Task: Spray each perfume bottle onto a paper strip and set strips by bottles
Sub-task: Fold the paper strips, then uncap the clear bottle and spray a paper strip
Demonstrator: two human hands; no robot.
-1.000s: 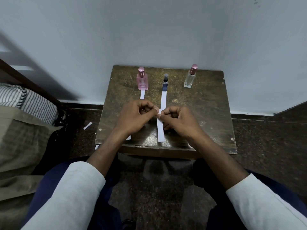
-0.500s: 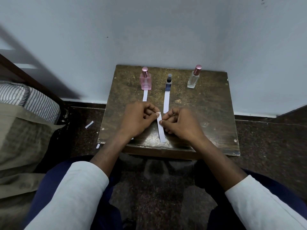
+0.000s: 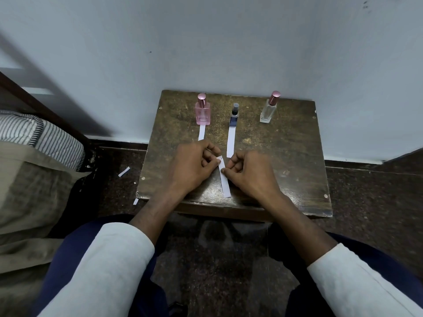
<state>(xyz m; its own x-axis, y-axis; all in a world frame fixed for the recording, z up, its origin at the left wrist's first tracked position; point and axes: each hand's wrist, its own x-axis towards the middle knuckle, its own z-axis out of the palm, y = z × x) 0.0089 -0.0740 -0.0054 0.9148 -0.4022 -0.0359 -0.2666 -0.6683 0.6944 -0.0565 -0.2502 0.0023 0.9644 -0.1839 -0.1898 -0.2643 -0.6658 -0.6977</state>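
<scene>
Since the earlier frame, both hands had stayed together over the near middle of the bench (image 3: 286, 143), with little shift. Left hand (image 3: 192, 167) and right hand (image 3: 249, 172) had fingers curled, each pinching the top end of one white paper strip (image 3: 224, 183); its lower end lay free toward the bench's near edge. Whether the strip was being torn or folded could not be made out.

At the back stood three bottles well apart: a pink bottle (image 3: 202, 112), a dark bottle (image 3: 234, 117) and a clear bottle (image 3: 269, 109). One strip (image 3: 201, 133) lay before the pink bottle, its near end hidden behind the left hand. Another strip (image 3: 231, 143) lay before the dark bottle. Paper scraps (image 3: 124, 172) lay on the floor, left.
</scene>
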